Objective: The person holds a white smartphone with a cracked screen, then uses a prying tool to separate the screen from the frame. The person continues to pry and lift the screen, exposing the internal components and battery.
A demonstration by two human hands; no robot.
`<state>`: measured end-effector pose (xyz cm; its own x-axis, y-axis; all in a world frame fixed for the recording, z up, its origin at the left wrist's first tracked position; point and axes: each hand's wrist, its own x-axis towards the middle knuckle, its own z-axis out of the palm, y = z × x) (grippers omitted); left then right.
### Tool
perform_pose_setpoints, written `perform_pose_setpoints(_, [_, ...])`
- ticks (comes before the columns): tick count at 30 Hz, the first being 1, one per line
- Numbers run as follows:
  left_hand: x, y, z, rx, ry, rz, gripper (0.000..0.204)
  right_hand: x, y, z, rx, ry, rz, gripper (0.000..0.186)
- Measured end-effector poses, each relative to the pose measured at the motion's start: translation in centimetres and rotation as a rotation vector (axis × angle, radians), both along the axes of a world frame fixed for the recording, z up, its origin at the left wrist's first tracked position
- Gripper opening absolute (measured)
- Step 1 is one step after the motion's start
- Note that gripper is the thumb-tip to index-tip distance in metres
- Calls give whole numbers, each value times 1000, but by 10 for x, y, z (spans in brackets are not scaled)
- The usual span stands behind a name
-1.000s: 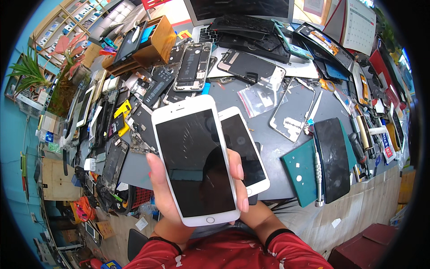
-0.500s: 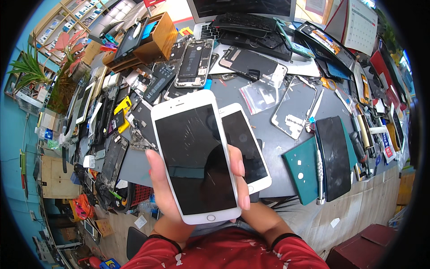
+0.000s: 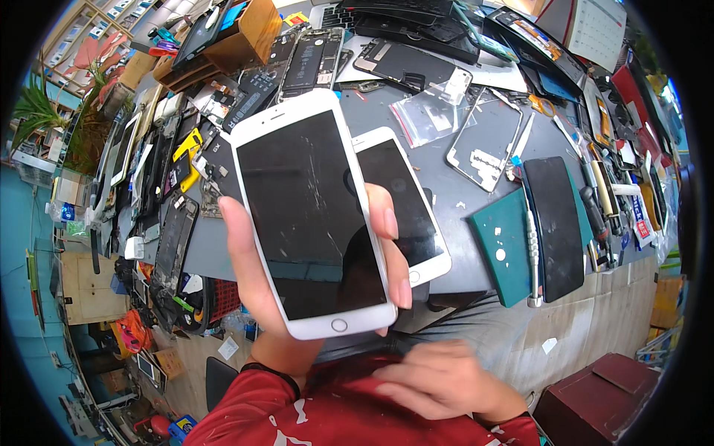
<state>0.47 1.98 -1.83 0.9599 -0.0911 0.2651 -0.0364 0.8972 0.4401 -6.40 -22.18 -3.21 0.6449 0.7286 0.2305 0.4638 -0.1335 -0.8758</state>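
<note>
A white-framed smartphone (image 3: pixel 309 215) with a dark, scratched screen rests upright in my left hand (image 3: pixel 256 275). The thumb lies along its left edge, and the fingers wrap round the right edge. Behind it, partly covered, a second white smartphone (image 3: pixel 405 204) lies at the front edge of the desk. Lower down, my right hand (image 3: pixel 446 379) is against my chest, slightly blurred. Its fingers are closed on a bunched fold of my red shirt (image 3: pixel 349 383).
The grey desk (image 3: pixel 439 167) carries opened phones, a bare phone frame (image 3: pixel 487 141) and a plastic bag (image 3: pixel 424 119). At right are a green pad (image 3: pixel 494 256), a silver screwdriver (image 3: pixel 532 256) and a black phone panel (image 3: pixel 554 230). A wooden organizer (image 3: pixel 245 41) stands at back left.
My right hand, hidden behind the phone before, has come down to my shirt and grasped its cloth. The held phone sits higher and slightly farther left in view.
</note>
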Motion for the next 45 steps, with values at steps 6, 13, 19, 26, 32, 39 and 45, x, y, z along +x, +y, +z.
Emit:
perform_pose_setpoints(6, [3,-5,10,-113,22,-40,95,28,1,37,-369,-704,-632,70])
perform_pose_setpoints(13, [1,-9,12,-97,62,-2,97,52,13,28,-452,-731,-611,85])
perform_pose_setpoints(19, [0,-9,16,-59,76,0,111,21,-3,14,6,-887,-453,72])
perform_pose_setpoints(26, [0,-11,14,-32,73,4,110,-18,26,-88,-81,-475,95,30])
perform_pose_setpoints(32, [1,-10,15,22,52,35,109,4,41,-218,-516,-75,237,39])
perform_pose_setpoints(39, [2,-16,16,13,53,37,112,27,31,-298,-822,271,120,60])
perform_pose_setpoints(45, [0,-16,18,-22,79,56,110,29,37,-294,-924,351,140,60])
